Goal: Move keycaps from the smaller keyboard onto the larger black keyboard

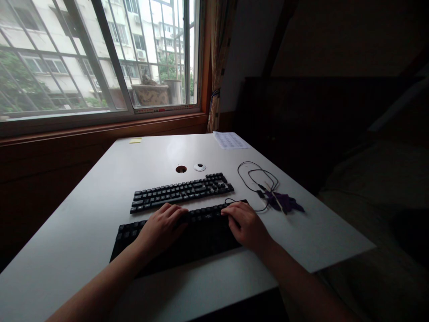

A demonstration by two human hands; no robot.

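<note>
In the head view, a black keyboard (208,237) lay on the near part of the white table (83,192), with rows of black keys (181,192) just beyond it. The left hand (164,222) bent over its middle, and the right hand (246,222) reached its far right part; whether either hand's fingers were closed on anything, I could not tell. To the right, a thin stick (276,199) crossed a purple cloth (292,203) near a looped cable (248,161)

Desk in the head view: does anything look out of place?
Yes: beyond the near keyboard, rows of black keys have a stepped outline and white gaps, perhaps loose keycaps. Behind them, a round hole stands uncovered, what seems its white cap lying alongside.
</note>
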